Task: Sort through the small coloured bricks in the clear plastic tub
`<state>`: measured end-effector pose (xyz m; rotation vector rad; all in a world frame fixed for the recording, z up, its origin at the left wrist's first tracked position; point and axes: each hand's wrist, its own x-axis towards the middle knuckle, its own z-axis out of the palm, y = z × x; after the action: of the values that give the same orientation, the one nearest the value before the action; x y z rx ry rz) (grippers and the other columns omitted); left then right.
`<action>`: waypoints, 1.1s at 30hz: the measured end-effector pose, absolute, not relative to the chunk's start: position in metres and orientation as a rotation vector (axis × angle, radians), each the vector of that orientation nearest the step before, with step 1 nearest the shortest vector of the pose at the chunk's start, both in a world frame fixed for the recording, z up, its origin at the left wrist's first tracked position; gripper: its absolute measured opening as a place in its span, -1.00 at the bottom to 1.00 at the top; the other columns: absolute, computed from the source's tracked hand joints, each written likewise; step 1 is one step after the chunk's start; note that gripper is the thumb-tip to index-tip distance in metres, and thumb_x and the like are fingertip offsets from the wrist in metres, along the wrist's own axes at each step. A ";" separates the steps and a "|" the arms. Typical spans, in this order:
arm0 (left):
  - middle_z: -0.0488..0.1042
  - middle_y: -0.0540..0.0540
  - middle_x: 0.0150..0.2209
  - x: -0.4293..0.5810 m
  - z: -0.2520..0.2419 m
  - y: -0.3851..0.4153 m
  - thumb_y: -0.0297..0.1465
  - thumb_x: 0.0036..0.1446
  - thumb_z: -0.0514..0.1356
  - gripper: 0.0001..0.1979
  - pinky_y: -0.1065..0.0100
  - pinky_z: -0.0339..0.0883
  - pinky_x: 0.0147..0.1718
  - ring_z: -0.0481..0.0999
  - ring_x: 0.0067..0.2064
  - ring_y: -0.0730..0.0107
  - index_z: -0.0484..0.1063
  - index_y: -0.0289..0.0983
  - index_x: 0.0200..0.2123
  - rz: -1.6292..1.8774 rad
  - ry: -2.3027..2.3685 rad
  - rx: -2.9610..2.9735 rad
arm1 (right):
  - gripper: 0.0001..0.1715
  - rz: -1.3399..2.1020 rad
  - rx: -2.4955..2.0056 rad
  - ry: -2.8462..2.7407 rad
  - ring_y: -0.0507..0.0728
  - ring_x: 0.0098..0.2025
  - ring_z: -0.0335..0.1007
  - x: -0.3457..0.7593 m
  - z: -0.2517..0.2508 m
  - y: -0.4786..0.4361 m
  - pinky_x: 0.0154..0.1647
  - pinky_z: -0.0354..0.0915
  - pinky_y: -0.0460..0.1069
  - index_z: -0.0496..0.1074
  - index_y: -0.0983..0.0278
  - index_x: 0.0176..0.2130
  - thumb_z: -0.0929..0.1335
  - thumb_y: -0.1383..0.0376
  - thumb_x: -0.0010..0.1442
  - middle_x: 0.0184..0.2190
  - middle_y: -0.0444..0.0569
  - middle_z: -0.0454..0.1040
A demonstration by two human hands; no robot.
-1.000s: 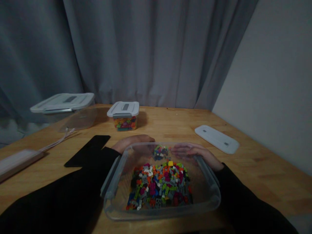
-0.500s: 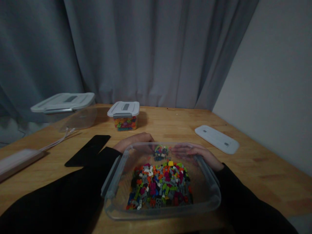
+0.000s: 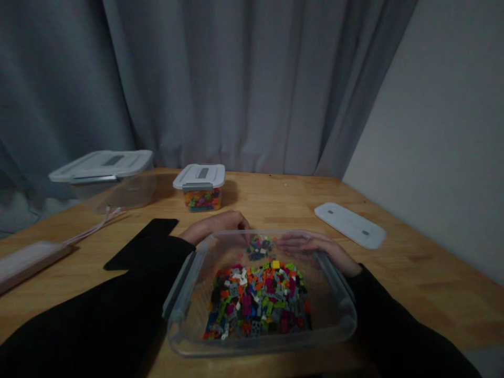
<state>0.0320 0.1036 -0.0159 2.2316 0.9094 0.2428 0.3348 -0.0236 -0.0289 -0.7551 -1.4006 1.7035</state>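
Observation:
A clear plastic box (image 3: 334,320) stands before me, its floor covered with a heap of small coloured toy bricks (image 3: 255,299). Through its far wall I see a smaller pile of bricks (image 3: 260,247). My left hand (image 3: 222,224) is beyond the far rim, at the left of that smaller pile. Its fingers are bent down and closed, with the tips blurred behind the clear wall; whatever they hold does not show. On the pile's other side, my right hand (image 3: 311,244) lies behind the wall with fingers stretched out, holding nothing visible.
A white lid (image 3: 350,226) lies at the right. Further back stand a small lidded box of bricks (image 3: 202,199) and a larger clear lidded box (image 3: 129,189). On the left are a black flat object (image 3: 145,241) and a white power strip (image 3: 31,260) with its cord.
My left hand has risen slightly above the far rim, and its fingers have bent more steeply downward beside the smaller pile. My right hand stays in place.

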 end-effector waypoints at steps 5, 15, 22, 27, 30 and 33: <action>0.69 -0.13 -0.33 0.029 0.027 0.096 -0.37 -0.01 0.38 -0.83 0.31 0.40 -0.31 0.61 -0.28 0.20 0.69 -0.27 -0.30 0.227 0.915 2.263 | -0.56 1.715 -0.734 -1.393 0.23 0.28 0.44 0.335 -0.030 -0.024 0.47 0.09 0.23 0.58 0.26 0.05 0.36 0.37 0.18 0.15 0.07 0.58; 0.65 0.02 -0.41 0.027 0.098 0.019 -0.30 0.07 0.39 -0.85 0.38 0.39 -0.38 0.60 -0.39 0.34 0.68 -0.17 -0.26 0.220 0.716 2.348 | -0.59 1.696 -0.774 -1.434 0.24 0.29 0.43 0.334 -0.024 -0.026 0.48 0.05 0.27 0.58 0.22 0.04 0.36 0.34 0.20 0.17 0.05 0.57; 0.67 0.03 -0.28 0.047 0.098 -0.005 -0.21 0.17 0.39 -0.82 0.37 0.34 -0.31 0.60 -0.30 0.31 0.66 -0.12 -0.18 0.046 0.577 2.439 | -0.60 1.696 -0.780 -1.441 0.23 0.29 0.43 0.334 -0.024 -0.025 0.48 0.06 0.26 0.58 0.20 0.04 0.37 0.33 0.21 0.18 0.01 0.57; 0.60 -0.05 -0.29 0.035 0.076 0.033 -0.01 0.31 0.19 -0.59 0.33 0.29 -0.29 0.55 -0.27 0.26 0.58 -0.23 -0.14 0.487 0.982 2.540 | -0.59 1.699 -0.751 -1.431 0.24 0.29 0.43 0.333 -0.027 -0.024 0.49 0.04 0.27 0.58 0.19 0.05 0.36 0.31 0.22 0.16 0.02 0.58; 0.58 -0.14 -0.27 0.019 0.042 0.062 0.04 0.41 -0.02 -0.47 0.28 0.28 -0.25 0.54 -0.25 0.20 0.51 -0.27 -0.19 0.408 1.169 2.574 | -0.60 1.710 -0.731 -1.403 0.25 0.28 0.45 0.332 -0.029 -0.023 0.48 0.06 0.28 0.58 0.23 0.04 0.38 0.32 0.20 0.14 0.05 0.59; 0.57 -0.22 -0.30 0.002 0.007 0.081 0.10 0.37 -0.02 -0.44 0.22 0.23 -0.32 0.53 -0.28 0.11 0.48 -0.27 -0.19 0.221 1.301 2.682 | -0.61 1.717 -0.733 -1.389 0.25 0.26 0.46 0.332 -0.030 -0.023 0.47 0.08 0.27 0.59 0.24 0.02 0.38 0.33 0.19 0.13 0.06 0.60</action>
<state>0.0017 0.0812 0.0069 2.6821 1.3009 0.2205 0.3316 -0.0226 -0.0301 -0.7331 -1.3885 1.7173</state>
